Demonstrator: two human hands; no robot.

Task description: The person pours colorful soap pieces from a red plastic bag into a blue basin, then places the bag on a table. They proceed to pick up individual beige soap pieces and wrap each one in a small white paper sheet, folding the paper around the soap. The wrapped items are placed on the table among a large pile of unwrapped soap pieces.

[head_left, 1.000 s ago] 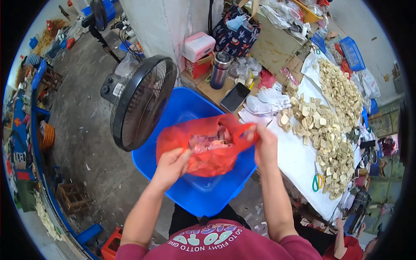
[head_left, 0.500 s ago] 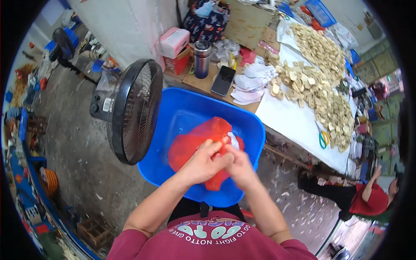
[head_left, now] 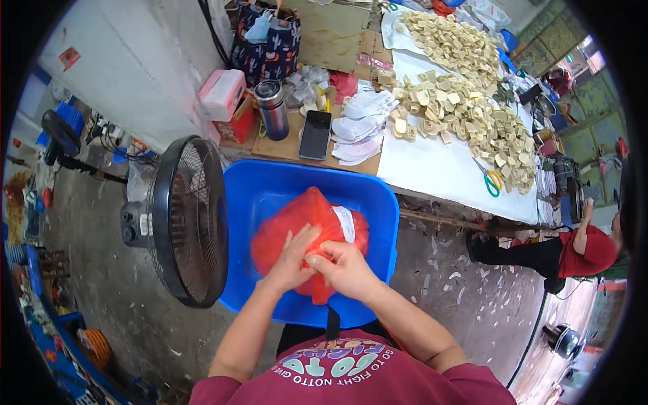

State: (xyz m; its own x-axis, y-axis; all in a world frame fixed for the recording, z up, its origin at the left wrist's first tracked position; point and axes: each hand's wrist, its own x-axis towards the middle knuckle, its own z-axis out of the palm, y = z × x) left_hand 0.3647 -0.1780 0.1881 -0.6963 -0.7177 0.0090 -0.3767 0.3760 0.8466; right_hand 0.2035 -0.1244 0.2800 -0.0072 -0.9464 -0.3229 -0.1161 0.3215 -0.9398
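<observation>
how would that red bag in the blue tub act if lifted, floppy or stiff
The red bag would probably be floppy: its thin skin creases near the right hand. Its bulging shape suggests loose contents that may shift and sag. It seems unlikely to roll, lying slumped in the blue tub.

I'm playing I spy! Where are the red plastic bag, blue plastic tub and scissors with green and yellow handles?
Red plastic bag (head_left: pixel 301 214): head view, upper side.
Blue plastic tub (head_left: pixel 277 181): head view, far inner wall.
Green-and-yellow scissors (head_left: pixel 491 180): head view, handles.
</observation>
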